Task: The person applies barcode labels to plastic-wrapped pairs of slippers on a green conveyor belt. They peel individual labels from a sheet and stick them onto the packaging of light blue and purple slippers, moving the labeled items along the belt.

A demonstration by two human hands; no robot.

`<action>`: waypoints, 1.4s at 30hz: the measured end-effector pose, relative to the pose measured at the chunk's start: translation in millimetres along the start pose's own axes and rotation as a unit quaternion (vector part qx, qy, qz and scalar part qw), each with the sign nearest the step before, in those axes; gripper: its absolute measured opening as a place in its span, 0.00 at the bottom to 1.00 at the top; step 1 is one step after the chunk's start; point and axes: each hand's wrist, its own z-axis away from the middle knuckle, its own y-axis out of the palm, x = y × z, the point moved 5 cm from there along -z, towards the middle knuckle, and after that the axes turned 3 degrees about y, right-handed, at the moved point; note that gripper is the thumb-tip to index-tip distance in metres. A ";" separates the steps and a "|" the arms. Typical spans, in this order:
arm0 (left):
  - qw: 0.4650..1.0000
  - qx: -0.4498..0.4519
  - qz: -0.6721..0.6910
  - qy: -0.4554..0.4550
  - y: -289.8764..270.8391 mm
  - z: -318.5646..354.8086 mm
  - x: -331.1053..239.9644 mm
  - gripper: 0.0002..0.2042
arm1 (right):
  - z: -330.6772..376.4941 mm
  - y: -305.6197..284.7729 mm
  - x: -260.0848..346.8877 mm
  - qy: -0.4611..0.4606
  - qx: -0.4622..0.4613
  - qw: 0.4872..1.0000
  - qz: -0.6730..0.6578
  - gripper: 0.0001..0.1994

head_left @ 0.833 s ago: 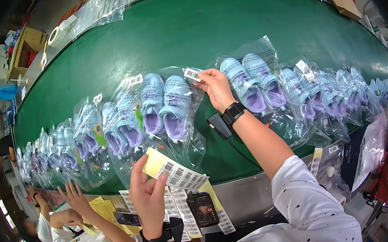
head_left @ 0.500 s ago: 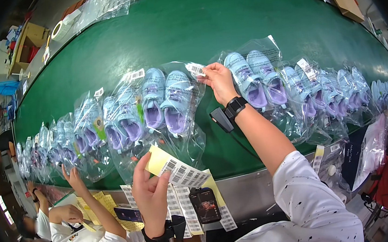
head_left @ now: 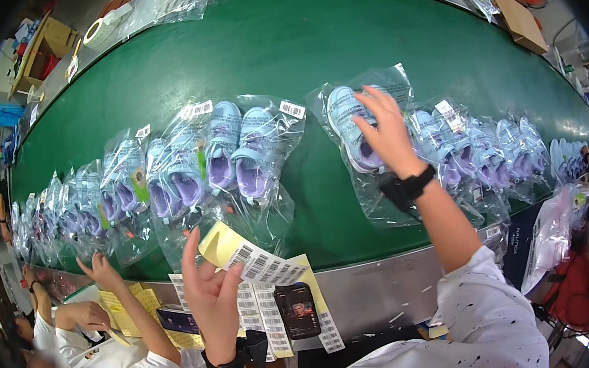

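My left hand [head_left: 210, 298] pinches a curled sheet of barcode stickers [head_left: 263, 265] with yellow backing, just in front of the belt's near edge. To the right, my right hand [head_left: 390, 136] lies over a pair of light blue and lilac shoes in a clear bag [head_left: 345, 119], fingers stretched out and partly covering one shoe. Left of it rests another bagged pair of shoes [head_left: 255, 145], with a white barcode sticker [head_left: 292, 109] on its upper right corner. Whether my right fingers touch the bag, I cannot tell.
Several bagged shoe pairs line the green belt [head_left: 296, 49] on both sides. A phone [head_left: 297, 311] stands against hanging sticker sheets [head_left: 253, 308] at the near edge. A co-worker's hand [head_left: 101, 273] reaches in at left; another person in red [head_left: 584, 284] is at right.
My right hand has let go of the sticker, which stays on the left bag, and has moved right over the other bagged pair. My left hand still holds the sticker sheet.
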 end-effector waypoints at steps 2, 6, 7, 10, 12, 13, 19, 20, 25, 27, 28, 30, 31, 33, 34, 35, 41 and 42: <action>1.000 -0.015 0.018 -0.009 2.1 1.9 0.0 0.25 | 28.4 -20.8 -55.2 0.053 0.030 0.995 0.081 0.26; 0.999 0.017 0.035 -0.024 9.2 7.6 12.3 0.17 | 60.5 -13.7 -54.9 0.133 0.002 0.990 -0.037 0.28; 0.999 0.025 0.040 -0.020 17.6 7.7 12.8 0.17 | 61.3 -4.5 -45.6 0.151 0.003 0.988 -0.033 0.29; 0.997 0.054 0.055 -0.014 55.6 5.8 6.4 0.14 | 63.5 25.7 -22.0 0.150 0.014 0.981 -0.120 0.32; 0.996 0.079 0.039 -0.009 72.8 4.6 5.2 0.14 | 57.2 16.4 16.0 0.163 0.056 0.961 -0.215 0.28; 0.995 0.090 0.030 -0.005 78.3 3.3 4.0 0.14 | 55.7 8.1 34.3 0.156 0.064 0.955 -0.245 0.25; 0.992 0.125 0.028 0.019 108.6 5.9 -12.2 0.10 | 84.7 -55.9 111.8 0.042 0.143 0.913 -0.380 0.09; 0.991 0.132 0.012 0.024 112.6 6.1 -13.4 0.10 | 87.9 -60.3 110.0 0.052 0.128 0.916 -0.377 0.08; 0.990 0.134 -0.021 0.028 121.8 9.7 -13.7 0.09 | 90.3 -63.0 99.8 0.066 0.105 0.913 -0.389 0.05; 0.991 0.131 0.009 0.015 123.1 10.7 -11.5 0.12 | 89.6 -66.9 103.3 0.014 0.086 0.937 -0.338 0.05; 0.991 0.133 0.029 0.009 127.2 10.0 -9.8 0.13 | 88.4 -70.3 102.9 -0.012 0.075 0.949 -0.306 0.05; 0.988 0.153 0.029 -0.023 135.9 11.1 -7.4 0.17 | 87.8 -69.7 99.9 -0.045 0.064 0.952 -0.295 0.05; 0.986 0.159 0.026 -0.038 137.3 13.0 -7.9 0.18 | 87.7 -68.5 100.9 -0.063 0.059 0.952 -0.294 0.05; 0.983 0.175 -0.002 -0.047 139.0 13.2 -1.1 0.22 | 88.6 -67.8 101.5 -0.060 0.070 0.951 -0.296 0.06; 0.982 0.180 -0.012 -0.050 140.4 12.3 0.3 0.22 | 90.4 -67.5 102.4 -0.055 0.079 0.949 -0.301 0.06; 0.981 0.185 -0.021 -0.054 141.5 11.3 2.0 0.23 | 92.4 -67.8 103.2 -0.050 0.088 0.946 -0.307 0.07; 0.996 0.078 -0.044 -0.009 111.8 4.1 -1.0 0.23 | 44.2 -72.5 43.6 0.166 -0.035 0.892 -0.420 0.03; 0.998 0.056 -0.024 0.017 107.4 3.9 -5.8 0.23 | 25.9 -49.3 -0.5 0.170 -0.072 0.904 -0.387 0.09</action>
